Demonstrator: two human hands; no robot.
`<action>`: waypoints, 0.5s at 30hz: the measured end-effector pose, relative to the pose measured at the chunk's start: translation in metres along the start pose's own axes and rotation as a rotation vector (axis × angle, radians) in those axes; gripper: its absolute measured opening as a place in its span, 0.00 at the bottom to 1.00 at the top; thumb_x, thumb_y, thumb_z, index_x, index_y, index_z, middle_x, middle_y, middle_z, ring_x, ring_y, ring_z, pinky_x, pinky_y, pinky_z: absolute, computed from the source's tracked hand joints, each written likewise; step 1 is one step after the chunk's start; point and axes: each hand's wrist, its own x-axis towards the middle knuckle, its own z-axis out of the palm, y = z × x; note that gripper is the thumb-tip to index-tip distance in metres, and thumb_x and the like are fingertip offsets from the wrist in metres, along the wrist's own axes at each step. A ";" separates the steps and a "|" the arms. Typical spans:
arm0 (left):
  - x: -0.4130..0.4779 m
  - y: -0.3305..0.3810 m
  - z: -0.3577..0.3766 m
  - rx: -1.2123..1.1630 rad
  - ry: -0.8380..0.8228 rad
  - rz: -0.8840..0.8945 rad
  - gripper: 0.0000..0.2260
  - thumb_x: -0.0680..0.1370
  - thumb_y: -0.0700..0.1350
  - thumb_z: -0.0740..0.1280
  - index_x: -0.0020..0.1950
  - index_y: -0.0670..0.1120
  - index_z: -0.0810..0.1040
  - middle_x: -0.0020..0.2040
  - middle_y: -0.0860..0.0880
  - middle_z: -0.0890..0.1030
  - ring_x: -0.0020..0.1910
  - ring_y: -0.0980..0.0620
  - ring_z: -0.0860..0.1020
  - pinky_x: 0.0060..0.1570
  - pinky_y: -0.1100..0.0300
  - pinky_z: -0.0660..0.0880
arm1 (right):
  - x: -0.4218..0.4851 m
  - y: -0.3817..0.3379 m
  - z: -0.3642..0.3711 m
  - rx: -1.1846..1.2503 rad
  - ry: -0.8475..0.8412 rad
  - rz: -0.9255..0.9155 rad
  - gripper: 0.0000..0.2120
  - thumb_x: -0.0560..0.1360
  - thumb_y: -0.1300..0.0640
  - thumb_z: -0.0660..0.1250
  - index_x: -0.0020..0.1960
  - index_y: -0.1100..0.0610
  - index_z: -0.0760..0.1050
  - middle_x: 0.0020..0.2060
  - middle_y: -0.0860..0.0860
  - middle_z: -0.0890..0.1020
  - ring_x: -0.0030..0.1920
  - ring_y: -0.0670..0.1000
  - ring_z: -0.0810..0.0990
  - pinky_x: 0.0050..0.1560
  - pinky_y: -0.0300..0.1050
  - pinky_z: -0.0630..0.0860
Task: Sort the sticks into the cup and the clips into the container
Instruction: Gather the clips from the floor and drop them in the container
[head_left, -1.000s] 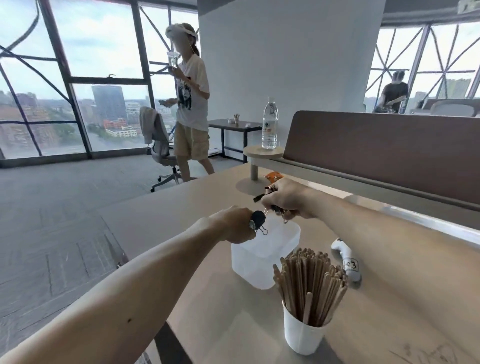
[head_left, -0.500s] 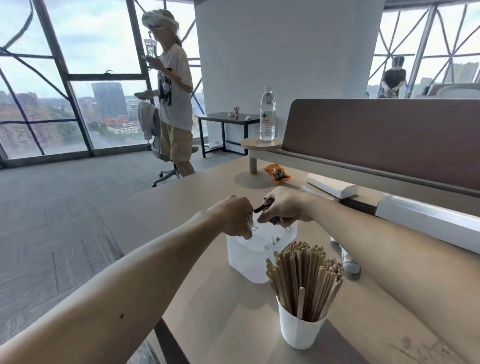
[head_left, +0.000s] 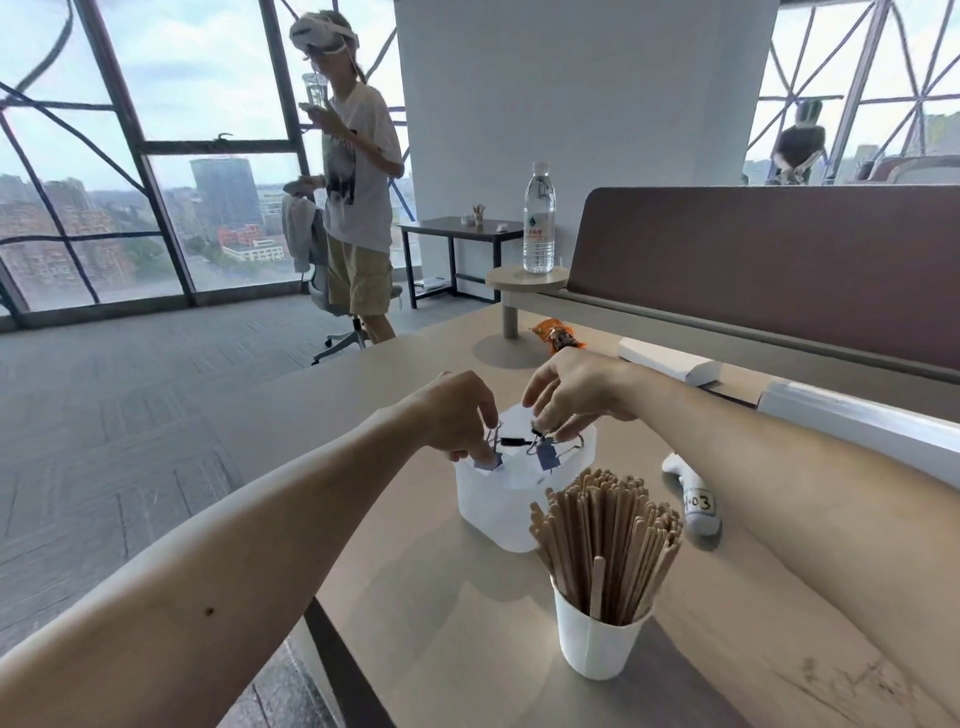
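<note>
A translucent white container (head_left: 498, 514) stands on the table in the middle of the head view. My left hand (head_left: 457, 415) and my right hand (head_left: 571, 395) hover side by side over its mouth, fingers loosened and pointing down. Binder clips (head_left: 543, 457), bluish and black with wire handles, are in the air just under the fingertips at rim height. Nearer to me stands a white paper cup (head_left: 597, 644) packed with several wooden sticks (head_left: 608, 540).
The beige table (head_left: 426, 597) ends at an edge on the left. A white labelled object (head_left: 698, 506) lies right of the container. An orange snack packet (head_left: 556, 335), a white box (head_left: 670, 358) and a water bottle (head_left: 538, 221) sit beyond. A person (head_left: 356, 187) stands by the windows.
Both hands came lower over the container and their fingers loosened. The clips they gripped have left the hands and are dropping at the container's mouth.
</note>
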 end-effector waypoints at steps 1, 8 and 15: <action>-0.001 0.000 0.000 -0.004 0.007 0.001 0.17 0.67 0.42 0.80 0.53 0.42 0.82 0.44 0.45 0.84 0.34 0.50 0.84 0.27 0.64 0.76 | -0.001 0.000 -0.001 0.006 0.001 -0.007 0.13 0.72 0.72 0.70 0.54 0.61 0.78 0.51 0.59 0.82 0.47 0.55 0.85 0.42 0.45 0.83; -0.001 -0.005 0.004 0.066 0.061 0.061 0.14 0.71 0.46 0.77 0.55 0.45 0.83 0.48 0.47 0.83 0.36 0.53 0.81 0.28 0.64 0.77 | -0.008 0.004 0.001 -0.001 -0.014 -0.087 0.15 0.75 0.73 0.66 0.58 0.61 0.77 0.52 0.58 0.81 0.45 0.55 0.85 0.38 0.42 0.81; -0.002 -0.006 0.011 0.149 0.147 0.159 0.09 0.76 0.48 0.71 0.55 0.49 0.84 0.54 0.51 0.82 0.46 0.56 0.74 0.52 0.57 0.74 | -0.011 0.006 0.004 -0.233 0.102 -0.101 0.07 0.77 0.66 0.67 0.52 0.58 0.80 0.45 0.53 0.84 0.33 0.47 0.82 0.30 0.39 0.75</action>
